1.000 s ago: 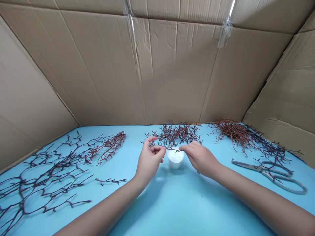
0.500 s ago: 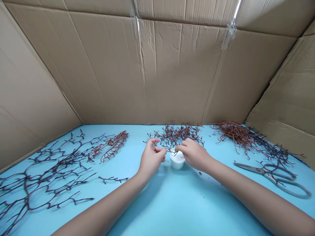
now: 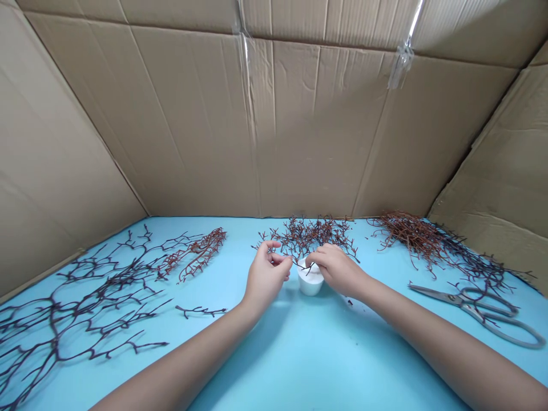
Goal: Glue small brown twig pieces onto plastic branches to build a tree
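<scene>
Between my hands a small dark twig (image 3: 302,266) stretches across the near rim of a white cup (image 3: 310,283). My left hand (image 3: 268,273) pinches the twig's left end between thumb and a finger. Over the cup's right side, my right hand (image 3: 338,268) has its fingers closed at the twig's other end, with the fingertips partly hidden. The cup stands upright on the blue tabletop and looks filled with something white. Right behind the cup lies a tangle of short reddish-brown twigs (image 3: 317,233).
Large dark branches (image 3: 55,337) spread over the left side, with a reddish sprig (image 3: 201,251) and a single loose twig (image 3: 201,311) nearby. At right sit a pile of thin reddish twigs (image 3: 402,234) and open scissors (image 3: 475,305). Cardboard walls (image 3: 299,137) enclose the back and sides.
The whole view has shifted slightly, so everything appears a little further right. Both hands keep their hold on the twig at the cup.
</scene>
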A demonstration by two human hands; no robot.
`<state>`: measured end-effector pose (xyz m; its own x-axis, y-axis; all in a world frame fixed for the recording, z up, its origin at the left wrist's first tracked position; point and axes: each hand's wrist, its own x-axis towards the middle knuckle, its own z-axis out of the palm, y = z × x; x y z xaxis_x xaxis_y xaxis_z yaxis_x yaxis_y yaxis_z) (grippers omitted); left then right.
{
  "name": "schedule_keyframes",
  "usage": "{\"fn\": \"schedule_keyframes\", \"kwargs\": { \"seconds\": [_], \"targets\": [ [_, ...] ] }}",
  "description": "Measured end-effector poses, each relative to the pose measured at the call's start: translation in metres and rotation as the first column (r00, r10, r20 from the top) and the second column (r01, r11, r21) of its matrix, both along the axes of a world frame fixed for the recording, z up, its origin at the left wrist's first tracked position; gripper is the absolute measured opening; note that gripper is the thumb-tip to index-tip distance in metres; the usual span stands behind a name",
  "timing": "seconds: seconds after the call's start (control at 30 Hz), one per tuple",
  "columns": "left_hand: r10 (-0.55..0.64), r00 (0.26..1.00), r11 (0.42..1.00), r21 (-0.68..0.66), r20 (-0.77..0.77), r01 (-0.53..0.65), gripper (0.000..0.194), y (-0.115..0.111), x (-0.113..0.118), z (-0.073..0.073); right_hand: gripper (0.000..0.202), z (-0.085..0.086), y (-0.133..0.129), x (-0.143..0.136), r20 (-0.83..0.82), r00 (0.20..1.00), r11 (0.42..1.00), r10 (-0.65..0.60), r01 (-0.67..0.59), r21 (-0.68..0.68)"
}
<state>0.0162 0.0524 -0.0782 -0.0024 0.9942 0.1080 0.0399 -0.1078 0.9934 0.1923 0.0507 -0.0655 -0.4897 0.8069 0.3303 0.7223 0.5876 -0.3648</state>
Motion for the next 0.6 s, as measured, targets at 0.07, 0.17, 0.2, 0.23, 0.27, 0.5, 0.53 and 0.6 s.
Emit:
{"fn": "schedule_keyframes", "kwargs": {
  "seconds": [0.07,0.17,0.2,0.23,0.27,0.5,0.53,0.6],
  "targets": [
    [-0.002,1.000,1.000,0.001,0.017,0.002,0.028,-0.001,0.000,0.001,0.031,0.000,-0.001,0.002,-0.093,0.996,0.998,-0.008,0.003,-0.058],
    [-0.008,0.999,1.000,0.002,0.052,0.007,0.029,-0.002,0.001,0.004,0.029,-0.002,-0.001,0.004,-0.258,0.965,0.986,-0.035,-0.009,-0.167],
    [-0.009,0.998,1.000,0.004,0.068,0.009,0.029,-0.004,0.002,0.005,0.028,-0.003,-0.001,0.005,-0.319,0.946,0.978,-0.053,-0.015,-0.207],
    [-0.011,0.996,1.000,0.006,0.086,0.010,0.029,-0.005,0.002,0.008,0.025,-0.004,-0.001,0.005,-0.381,0.921,0.969,-0.078,-0.020,-0.246],
    [-0.011,0.994,1.000,0.010,0.105,0.010,0.029,-0.007,0.002,0.010,0.023,-0.004,-0.001,0.005,-0.444,0.889,0.958,-0.111,-0.023,-0.284],
    [-0.010,0.967,1.000,0.001,0.256,0.010,0.020,-0.022,0.006,0.018,0.014,0.003,-0.023,-0.004,-0.764,0.530,0.854,-0.367,-0.133,-0.503],
    [-0.027,0.967,0.999,-0.018,0.254,0.033,0.018,-0.024,0.008,0.018,0.014,0.006,-0.029,-0.006,-0.782,0.486,0.836,-0.391,-0.168,-0.522],
    [-0.074,0.972,0.995,-0.053,0.225,0.088,0.016,-0.028,0.011,0.018,0.015,0.011,-0.041,-0.010,-0.803,0.418,0.803,-0.425,-0.235,-0.548]
  ]
}}
